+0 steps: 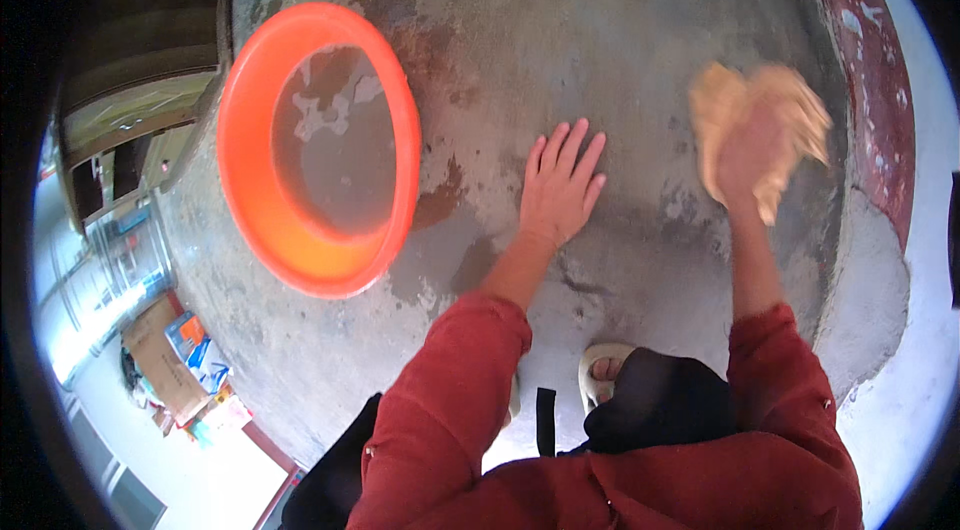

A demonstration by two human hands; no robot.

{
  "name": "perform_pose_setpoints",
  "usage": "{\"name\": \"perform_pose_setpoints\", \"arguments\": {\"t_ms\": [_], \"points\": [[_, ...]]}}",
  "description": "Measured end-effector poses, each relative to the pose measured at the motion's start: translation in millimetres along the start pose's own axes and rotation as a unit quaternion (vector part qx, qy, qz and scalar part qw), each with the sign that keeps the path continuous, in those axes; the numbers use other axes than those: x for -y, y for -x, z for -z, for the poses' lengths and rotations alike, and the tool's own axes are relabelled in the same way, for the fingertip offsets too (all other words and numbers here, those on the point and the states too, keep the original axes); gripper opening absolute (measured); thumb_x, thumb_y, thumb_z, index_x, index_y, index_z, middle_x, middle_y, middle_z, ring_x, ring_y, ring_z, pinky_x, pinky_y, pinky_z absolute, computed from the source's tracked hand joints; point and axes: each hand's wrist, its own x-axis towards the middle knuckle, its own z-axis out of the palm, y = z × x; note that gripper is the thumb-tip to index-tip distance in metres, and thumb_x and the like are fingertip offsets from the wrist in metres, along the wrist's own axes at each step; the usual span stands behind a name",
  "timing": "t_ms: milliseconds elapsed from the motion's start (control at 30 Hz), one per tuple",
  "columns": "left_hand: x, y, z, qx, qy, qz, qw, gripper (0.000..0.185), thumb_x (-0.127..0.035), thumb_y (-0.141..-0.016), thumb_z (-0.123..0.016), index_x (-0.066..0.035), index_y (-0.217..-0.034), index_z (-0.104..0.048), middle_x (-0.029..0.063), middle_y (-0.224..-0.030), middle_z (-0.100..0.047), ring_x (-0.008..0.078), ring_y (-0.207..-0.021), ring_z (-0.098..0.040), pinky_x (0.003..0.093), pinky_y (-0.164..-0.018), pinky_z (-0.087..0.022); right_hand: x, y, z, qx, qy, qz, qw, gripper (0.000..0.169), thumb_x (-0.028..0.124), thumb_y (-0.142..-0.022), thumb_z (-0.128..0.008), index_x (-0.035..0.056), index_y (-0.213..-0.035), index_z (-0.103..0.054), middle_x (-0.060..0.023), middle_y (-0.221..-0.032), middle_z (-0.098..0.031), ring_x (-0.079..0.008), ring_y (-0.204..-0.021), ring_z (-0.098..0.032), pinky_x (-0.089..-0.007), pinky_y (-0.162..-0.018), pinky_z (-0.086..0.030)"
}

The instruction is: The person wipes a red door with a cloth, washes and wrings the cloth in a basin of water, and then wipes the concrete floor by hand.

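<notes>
My left hand (pixel 559 192) rests palm down on the wet concrete floor (pixel 600 27), its fingers a little apart and nothing in it. Off to the right, a crumpled yellow-tan cloth (pixel 714 99) lies against the floor under and around my right hand (pixel 754 151), which grips it. Both are blurred, and the fingertips of that hand cannot be made out. An orange plastic basin (pixel 407 155) stands to the left of my left hand, apart from it. Murky water with patches of pale foam fills its bottom.
A wall with a dark red painted base (pixel 877 80) runs along the right, close to the cloth. Wooden furniture (pixel 142 87) stands at upper left. A cardboard box (pixel 165 357) with packages sits at lower left. My slippered foot (pixel 600 372) is below my hands.
</notes>
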Motion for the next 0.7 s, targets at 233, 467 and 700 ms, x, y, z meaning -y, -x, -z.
{"name": "perform_pose_setpoints", "arguments": {"t_ms": [233,467,700], "points": [[7.0,16.6,43.9,0.036,0.063,-0.076,0.995,0.038,-0.014,-0.085,-0.063,-0.008,-0.122,-0.058,0.0129,-0.134,-0.052,0.0351,-0.124,-0.048,0.0431,-0.102,-0.042,35.0,113.1,92.8,0.152,-0.274,0.278,0.908,0.056,0.034,-0.090,-0.053,0.0229,-0.144,-0.043,-0.0070,-0.156,-0.028,-0.0360,-0.143,-0.024,-0.0546,-0.114,-0.019],[34.4,127.9,234.3,0.313,-0.048,0.097,0.944,0.028,-0.012,-0.086,-0.061,-0.007,-0.114,-0.064,0.0117,-0.116,-0.063,0.0306,-0.108,-0.059,0.0402,-0.092,-0.049,-115.2,152.8,106.0,0.188,-0.214,0.425,0.859,0.063,0.039,-0.085,-0.059,0.0252,-0.144,-0.043,-0.0002,-0.156,-0.030,-0.0317,-0.145,-0.022,-0.0532,-0.116,-0.017],[92.4,249.1,327.9,0.265,-0.220,0.159,0.925,0.029,-0.014,-0.087,-0.062,-0.009,-0.116,-0.063,0.0125,-0.114,-0.063,0.0327,-0.106,-0.059,0.0419,-0.091,-0.049,45.2,64.1,78.4,0.032,-0.262,0.062,0.963,0.052,0.023,-0.083,-0.055,0.0062,-0.131,-0.046,-0.0178,-0.136,-0.042,-0.0347,-0.129,-0.037,-0.0503,-0.105,-0.029]]}}
